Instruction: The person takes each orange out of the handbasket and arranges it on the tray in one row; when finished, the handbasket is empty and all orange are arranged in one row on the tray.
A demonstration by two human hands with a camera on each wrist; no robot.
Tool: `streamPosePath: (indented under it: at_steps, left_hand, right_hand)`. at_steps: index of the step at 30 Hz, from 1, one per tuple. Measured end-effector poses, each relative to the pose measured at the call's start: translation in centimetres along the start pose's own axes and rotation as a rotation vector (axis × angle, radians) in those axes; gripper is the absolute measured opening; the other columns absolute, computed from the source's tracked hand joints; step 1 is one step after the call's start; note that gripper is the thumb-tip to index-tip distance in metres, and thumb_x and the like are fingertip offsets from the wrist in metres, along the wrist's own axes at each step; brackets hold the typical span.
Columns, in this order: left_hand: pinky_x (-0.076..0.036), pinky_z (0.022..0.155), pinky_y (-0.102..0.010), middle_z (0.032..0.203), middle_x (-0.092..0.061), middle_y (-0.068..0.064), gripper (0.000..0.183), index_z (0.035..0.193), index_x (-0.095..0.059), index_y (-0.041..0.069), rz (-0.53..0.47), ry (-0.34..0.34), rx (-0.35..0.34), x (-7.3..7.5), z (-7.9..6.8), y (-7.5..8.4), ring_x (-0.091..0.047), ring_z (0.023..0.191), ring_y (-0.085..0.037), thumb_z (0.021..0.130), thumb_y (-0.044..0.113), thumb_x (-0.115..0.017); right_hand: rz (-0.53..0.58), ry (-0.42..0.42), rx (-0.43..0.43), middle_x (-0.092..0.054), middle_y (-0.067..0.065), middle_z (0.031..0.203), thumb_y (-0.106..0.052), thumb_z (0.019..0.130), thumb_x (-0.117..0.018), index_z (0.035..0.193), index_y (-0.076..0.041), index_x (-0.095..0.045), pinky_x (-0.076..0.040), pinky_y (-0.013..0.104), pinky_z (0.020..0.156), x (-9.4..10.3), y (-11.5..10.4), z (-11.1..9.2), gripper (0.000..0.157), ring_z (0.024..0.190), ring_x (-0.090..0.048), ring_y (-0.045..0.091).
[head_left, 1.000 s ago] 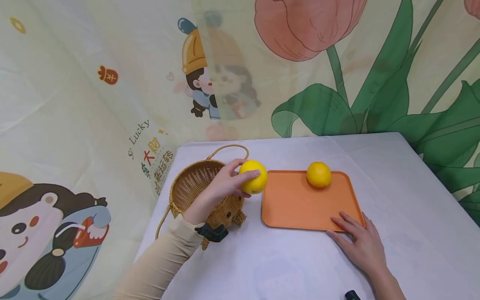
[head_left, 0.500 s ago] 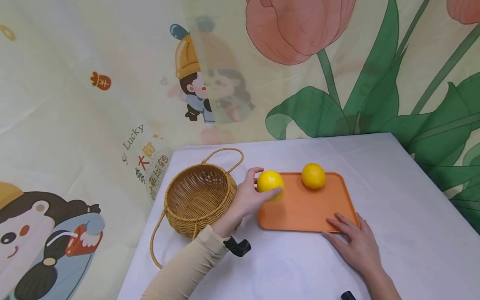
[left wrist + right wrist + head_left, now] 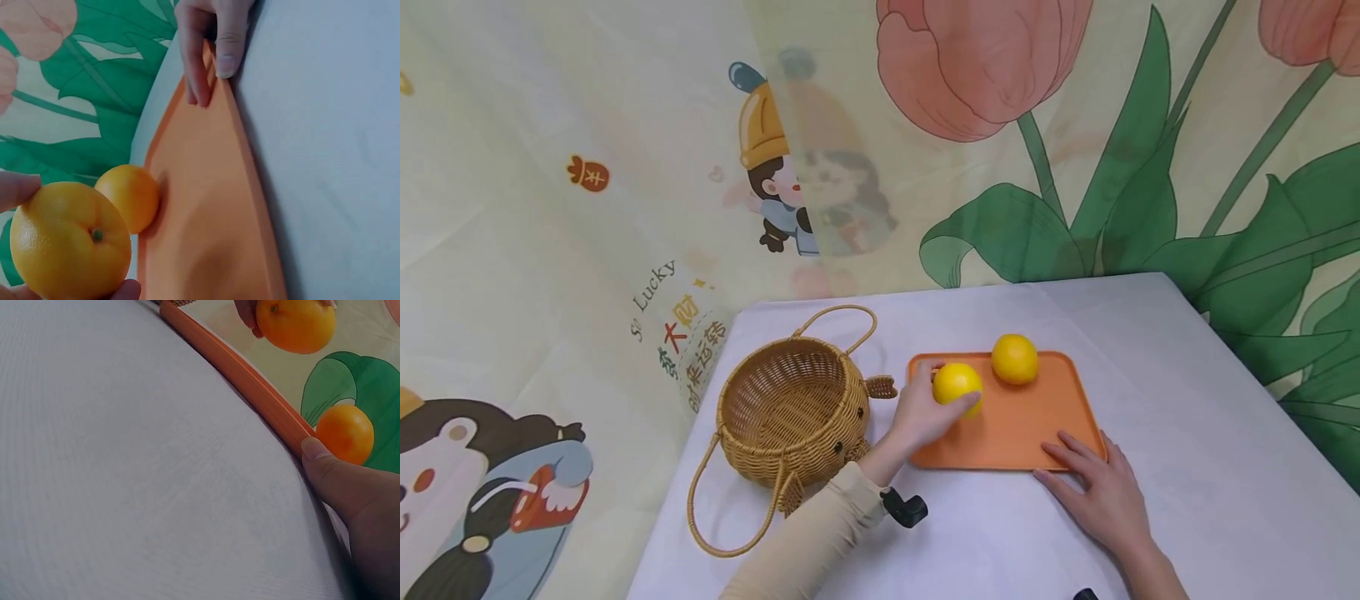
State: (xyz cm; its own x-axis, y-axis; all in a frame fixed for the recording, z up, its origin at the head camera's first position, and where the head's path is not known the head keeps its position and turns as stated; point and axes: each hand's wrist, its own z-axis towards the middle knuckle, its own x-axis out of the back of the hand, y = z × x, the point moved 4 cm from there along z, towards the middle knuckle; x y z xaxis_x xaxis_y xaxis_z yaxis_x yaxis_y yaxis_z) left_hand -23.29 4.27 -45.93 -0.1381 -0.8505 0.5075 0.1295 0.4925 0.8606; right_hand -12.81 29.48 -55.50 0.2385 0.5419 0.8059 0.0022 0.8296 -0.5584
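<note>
My left hand (image 3: pixel 925 412) holds an orange (image 3: pixel 957 387) between thumb and fingers, over the left part of the orange tray (image 3: pixel 1015 437). In the left wrist view the green stem end of this held orange (image 3: pixel 72 244) shows, and the right wrist view has it raised above the tray's rim. A second orange (image 3: pixel 1015 359) sits on the tray near its far edge. At the tray's near right corner, my right hand (image 3: pixel 1101 496) grips the rim, fingers inside and thumb (image 3: pixel 322 459) against the outer side.
Left of the tray stands a round wicker basket (image 3: pixel 850 425) with two looped handles and an animal face; no fruit shows in it. A white cloth (image 3: pixel 985 533) covers the table. Printed curtains (image 3: pixel 850 100) hang behind and to the left.
My left hand has carried its orange rightward from beside the basket to over the tray and lowered it. The right hand stays at the tray's corner. The head view has shifted slightly.
</note>
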Motion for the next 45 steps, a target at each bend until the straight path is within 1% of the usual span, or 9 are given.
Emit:
streamPosePath:
  at_steps: [6, 13, 16, 21, 26, 31, 37, 40, 45]
  left_hand:
    - [-0.051, 0.090, -0.041, 0.131, -0.060, -0.011, 0.079, 0.144, -0.049, 0.007, -0.001, 0.009, 0.023, -1.5, 0.4, -1.0, -0.061, 0.106, -0.023, 0.084, 0.046, -0.081]
    - [-0.052, 0.090, -0.043, 0.134, -0.059, -0.015, 0.082, 0.146, -0.048, 0.006, 0.029, 0.041, 0.085, -2.6, 0.8, -2.2, -0.061, 0.108, -0.026, 0.084, 0.049, -0.080]
    - [-0.052, 0.090, -0.043, 0.135, -0.059, -0.016, 0.081, 0.146, -0.048, 0.006, 0.042, 0.062, 0.094, -2.9, 1.1, -2.9, -0.061, 0.109, -0.027, 0.084, 0.049, -0.081]
    - [-0.051, 0.092, -0.042, 0.134, -0.060, -0.014, 0.079, 0.147, -0.046, 0.007, 0.059, 0.099, 0.086, -3.3, 1.6, -3.6, -0.061, 0.111, -0.026, 0.087, 0.046, -0.079]
    - [-0.050, 0.092, -0.043, 0.131, -0.061, -0.012, 0.076, 0.148, -0.046, 0.009, 0.082, 0.151, 0.092, -3.3, 2.1, -3.9, -0.061, 0.111, -0.026, 0.089, 0.048, -0.076]
    - [-0.050, 0.094, -0.044, 0.133, -0.060, -0.012, 0.076, 0.149, -0.045, 0.011, 0.079, 0.170, 0.098, -3.5, 2.6, -3.9, -0.060, 0.112, -0.027, 0.090, 0.051, -0.074]
    - [-0.048, 0.099, -0.045, 0.138, -0.057, -0.013, 0.077, 0.152, -0.041, 0.010, 0.079, 0.160, 0.075, -3.9, 3.4, -3.8, -0.058, 0.118, -0.028, 0.094, 0.050, -0.071]
    - [-0.048, 0.099, -0.045, 0.137, -0.056, -0.014, 0.076, 0.151, -0.041, 0.009, 0.082, 0.161, 0.057, -4.1, 3.8, -3.8, -0.058, 0.118, -0.029, 0.094, 0.049, -0.070]
    - [-0.048, 0.099, -0.044, 0.139, -0.055, -0.015, 0.077, 0.152, -0.039, 0.009, 0.079, 0.148, 0.065, -4.2, 4.5, -3.7, -0.058, 0.117, -0.029, 0.095, 0.050, -0.070]
  right_hand:
    - [-0.006, -0.013, -0.024, -0.055, 0.017, 0.147, -0.057, 0.085, -0.079, 0.130, -0.018, -0.073, -0.016, 0.077, 0.108, -0.2, 0.1, -0.3, 0.060, 0.145, -0.018, 0.054]
    - [-0.003, -0.033, -0.041, -0.054, 0.017, 0.148, -0.062, 0.085, -0.075, 0.130, -0.018, -0.073, -0.016, 0.077, 0.108, -0.4, 0.2, -0.7, 0.063, 0.146, -0.017, 0.054]
    - [-0.004, -0.029, -0.032, -0.055, 0.016, 0.147, -0.060, 0.085, -0.077, 0.129, -0.018, -0.073, -0.017, 0.077, 0.108, -0.4, 0.1, -0.7, 0.062, 0.146, -0.018, 0.054]
    - [-0.004, -0.007, 0.003, -0.057, 0.015, 0.146, -0.058, 0.085, -0.078, 0.128, -0.019, -0.074, -0.017, 0.075, 0.109, -0.3, -0.1, -0.6, 0.058, 0.146, -0.019, 0.053]
    - [-0.009, 0.014, 0.026, -0.058, 0.015, 0.145, -0.057, 0.085, -0.078, 0.127, -0.020, -0.075, -0.017, 0.074, 0.110, -0.3, -0.2, -0.5, 0.056, 0.146, -0.021, 0.052]
    - [-0.008, 0.028, 0.036, -0.058, 0.014, 0.145, -0.054, 0.085, -0.080, 0.127, -0.020, -0.075, -0.017, 0.073, 0.111, -0.2, -0.3, -0.3, 0.054, 0.146, -0.021, 0.051]
    - [-0.016, 0.028, 0.024, -0.057, 0.015, 0.146, -0.052, 0.085, -0.081, 0.128, -0.019, -0.074, -0.015, 0.073, 0.112, -0.1, -0.2, 0.0, 0.055, 0.147, -0.019, 0.049]
    - [-0.017, 0.030, 0.019, -0.056, 0.015, 0.146, -0.051, 0.085, -0.082, 0.128, -0.019, -0.074, -0.015, 0.073, 0.112, 0.0, -0.1, 0.1, 0.055, 0.147, -0.019, 0.050]
    - [-0.015, 0.032, 0.020, -0.056, 0.015, 0.146, -0.050, 0.085, -0.081, 0.129, -0.019, -0.074, -0.014, 0.074, 0.112, 0.0, 0.1, 0.1, 0.054, 0.148, -0.019, 0.050]
